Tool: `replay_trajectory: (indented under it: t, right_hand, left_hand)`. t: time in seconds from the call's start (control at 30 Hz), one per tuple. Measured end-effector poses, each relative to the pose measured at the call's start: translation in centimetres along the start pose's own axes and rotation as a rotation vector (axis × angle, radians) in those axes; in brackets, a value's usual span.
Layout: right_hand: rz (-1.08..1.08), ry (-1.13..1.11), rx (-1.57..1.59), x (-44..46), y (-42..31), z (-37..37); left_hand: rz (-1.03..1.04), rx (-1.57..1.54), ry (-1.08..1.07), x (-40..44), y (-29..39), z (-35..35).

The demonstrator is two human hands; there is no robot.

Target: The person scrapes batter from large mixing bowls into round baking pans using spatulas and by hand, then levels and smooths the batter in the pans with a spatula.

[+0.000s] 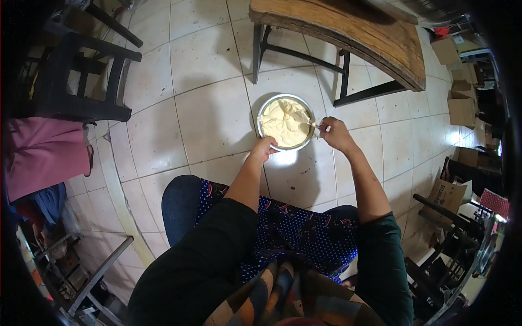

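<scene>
A round metal bowl [260, 129] holds a thick, pale yellow creamy mixture [284, 120] with a swirled, uneven surface. My left hand [265, 149] is closed on the near-left rim of the bowl. At the right rim, my right hand [335, 134] pinches a slim spoon-like utensil [314, 124]. Its pale-coated end is at the edge of the mixture, and my fingers hide most of its handle. The bowl appears low over the tiled floor; whether it rests on the tiles I cannot tell.
A wooden bench [337, 30] with dark metal legs stands beyond the bowl. Black plastic stool [81, 81] and pink cloth [46, 157] are at the left. Cardboard boxes [443, 200] and dark metal frames line the right. White tiles [209, 117] surround the bowl.
</scene>
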State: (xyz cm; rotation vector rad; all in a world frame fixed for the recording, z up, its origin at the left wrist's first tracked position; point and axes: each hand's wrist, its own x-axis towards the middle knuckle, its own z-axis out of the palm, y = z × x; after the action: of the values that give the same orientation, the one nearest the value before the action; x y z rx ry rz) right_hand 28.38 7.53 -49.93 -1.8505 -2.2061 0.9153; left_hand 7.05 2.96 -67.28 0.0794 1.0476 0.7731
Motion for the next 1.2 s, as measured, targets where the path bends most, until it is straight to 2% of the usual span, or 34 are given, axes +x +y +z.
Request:
replay_trajectory:
  t: [0.2, 0.23, 0.27, 0.33, 0.4, 0.53, 0.77, 0.83, 0.9, 1.0, 1.07, 1.2]
  right_hand:
    - [0.095, 0.043, 0.289, -7.3, -5.0, -2.0]
    - [0.193, -0.020, 0.370, -8.9, -6.7, -3.1]
    - [0.190, -0.034, 0.373, -10.4, -8.7, -4.3]
    - [0.375, -0.136, 0.525, -13.5, -12.3, -6.6]
    - [0.504, -0.218, 0.648, -16.7, -15.1, -8.4]
    - [0.522, -0.308, 0.759, -23.2, -21.8, -11.9]
    - [0.481, -0.454, 0.768, -32.6, -34.4, -19.0]
    - [0.486, -0.465, 0.756, -34.3, -39.1, -21.7]
    - [0.491, -0.474, 0.759, -35.6, -43.5, -24.0]
    - [0.386, -0.499, 0.667, -37.3, -49.5, -26.2]
    - [0.324, -0.516, 0.614, -38.4, -53.5, -27.7]
    - [0.174, -0.604, 0.504, -39.5, -57.1, -27.8]
  left_hand:
    - [0.047, -0.034, 0.043, -8.3, -0.4, 0.7]
    - [0.039, -0.042, 0.060, -10.1, -0.2, 0.8]
    - [0.015, 0.031, 0.073, -12.2, 0.0, 0.7]
    - [0.000, 0.103, 0.083, -16.1, 0.1, 0.8]
    - [0.041, -0.104, 0.083, -20.3, -0.5, 1.3]
    - [-0.034, -0.104, 0.165, -30.7, 1.1, 3.0]
    - [-0.024, -0.123, 0.122, -49.7, 5.6, 3.0]
    - [-0.031, -0.037, 0.121, -55.2, 7.7, 3.1]
    - [0.015, -0.083, 0.146, -59.5, 8.8, 2.7]
    - [0.083, -0.197, 0.240, -66.3, 11.4, 2.5]
    - [0.147, -0.236, 0.209, -69.0, 10.7, 1.4]
    - [0.251, -0.417, 0.233, -74.4, 10.2, 1.1]
